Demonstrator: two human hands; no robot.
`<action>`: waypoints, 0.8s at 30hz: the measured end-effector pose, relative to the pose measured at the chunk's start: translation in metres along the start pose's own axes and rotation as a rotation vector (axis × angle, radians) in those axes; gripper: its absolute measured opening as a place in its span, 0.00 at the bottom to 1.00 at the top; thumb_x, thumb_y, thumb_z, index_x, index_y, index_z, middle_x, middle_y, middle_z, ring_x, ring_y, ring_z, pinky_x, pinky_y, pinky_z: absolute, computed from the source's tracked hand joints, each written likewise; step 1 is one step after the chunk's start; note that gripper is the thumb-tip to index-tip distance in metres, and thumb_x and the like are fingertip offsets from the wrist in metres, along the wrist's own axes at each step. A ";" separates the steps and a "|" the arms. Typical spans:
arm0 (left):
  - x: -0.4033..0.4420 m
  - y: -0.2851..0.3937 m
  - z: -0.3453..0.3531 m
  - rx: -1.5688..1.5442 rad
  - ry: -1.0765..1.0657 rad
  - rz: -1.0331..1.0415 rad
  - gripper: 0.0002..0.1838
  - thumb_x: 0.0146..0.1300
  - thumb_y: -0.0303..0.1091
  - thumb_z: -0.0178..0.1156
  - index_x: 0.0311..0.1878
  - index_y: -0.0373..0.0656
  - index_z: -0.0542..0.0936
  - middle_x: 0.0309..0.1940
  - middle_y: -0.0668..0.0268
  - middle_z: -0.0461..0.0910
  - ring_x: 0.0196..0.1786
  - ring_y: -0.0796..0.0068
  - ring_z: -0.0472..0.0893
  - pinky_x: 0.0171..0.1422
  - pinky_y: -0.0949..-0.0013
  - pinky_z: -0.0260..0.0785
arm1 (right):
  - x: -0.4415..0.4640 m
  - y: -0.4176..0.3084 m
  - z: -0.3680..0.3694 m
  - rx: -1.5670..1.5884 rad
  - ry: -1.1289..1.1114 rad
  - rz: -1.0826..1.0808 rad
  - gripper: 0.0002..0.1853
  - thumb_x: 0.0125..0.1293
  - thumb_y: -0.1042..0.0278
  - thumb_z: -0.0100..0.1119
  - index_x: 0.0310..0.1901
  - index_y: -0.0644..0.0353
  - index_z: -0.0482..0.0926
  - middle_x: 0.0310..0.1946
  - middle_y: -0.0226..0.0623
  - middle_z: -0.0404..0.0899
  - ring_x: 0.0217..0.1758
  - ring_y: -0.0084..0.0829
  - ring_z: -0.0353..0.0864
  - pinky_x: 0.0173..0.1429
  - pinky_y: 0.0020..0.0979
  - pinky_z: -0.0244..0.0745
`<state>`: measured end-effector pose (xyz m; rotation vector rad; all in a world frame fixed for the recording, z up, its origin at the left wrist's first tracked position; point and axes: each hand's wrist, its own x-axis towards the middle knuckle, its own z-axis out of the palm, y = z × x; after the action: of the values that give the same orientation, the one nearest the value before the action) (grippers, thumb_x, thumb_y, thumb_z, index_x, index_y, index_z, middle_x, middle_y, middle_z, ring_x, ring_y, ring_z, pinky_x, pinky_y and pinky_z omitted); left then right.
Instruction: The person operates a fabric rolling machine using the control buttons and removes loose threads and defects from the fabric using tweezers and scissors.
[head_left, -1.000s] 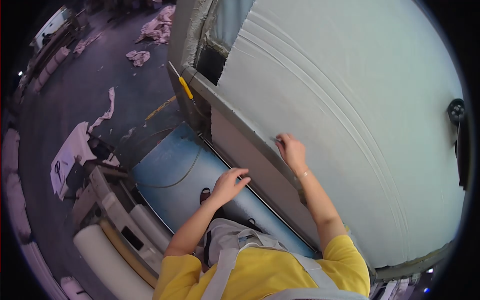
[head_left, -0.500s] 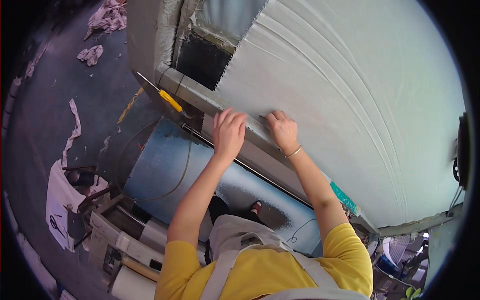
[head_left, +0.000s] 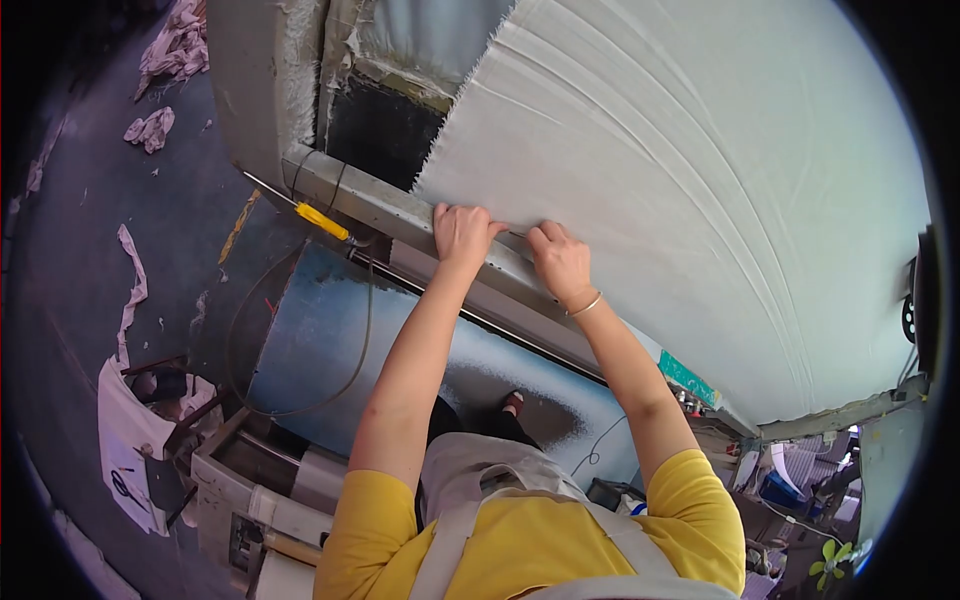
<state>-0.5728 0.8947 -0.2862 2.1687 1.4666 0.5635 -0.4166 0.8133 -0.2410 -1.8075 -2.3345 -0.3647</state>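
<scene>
White cloth (head_left: 640,230) with a frayed left edge stretches over the machine and reaches down to a metal rail (head_left: 375,200). At its lower edge, by the rail, my left hand (head_left: 465,236) is closed with curled fingers on the cloth, thumb pointing right. Close beside it, my right hand (head_left: 562,264) is pinched, knuckles up, and rests on the cloth. A small thin dark tool (head_left: 517,234) sticks out of the right-hand fingers toward the left thumb; its exact kind is too small to tell.
A yellow-handled screwdriver (head_left: 322,221) lies at the rail's left. A cable (head_left: 366,350) loops over the blue platform (head_left: 320,340) below. A cloth-draped stool (head_left: 130,445) stands at left, with cloth scraps (head_left: 150,130) on the floor. A small green fan (head_left: 830,562) is at lower right.
My left hand has gone from spread fingers above the rail to curled fingers on the cloth edge, nearer the tool. My right hand has barely moved. The view has shifted slightly.
</scene>
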 end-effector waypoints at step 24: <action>0.009 0.010 0.001 0.316 -0.130 0.088 0.32 0.49 0.72 0.61 0.30 0.48 0.87 0.28 0.57 0.85 0.34 0.56 0.85 0.57 0.42 0.64 | -0.207 0.015 -0.072 0.410 -0.110 0.525 0.11 0.64 0.61 0.63 0.40 0.57 0.77 0.36 0.42 0.78 0.36 0.50 0.81 0.36 0.44 0.76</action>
<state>-0.5613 0.8999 -0.2807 2.4684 1.4771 0.2242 -0.3506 0.6037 -0.2285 -2.1433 -1.7181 0.2696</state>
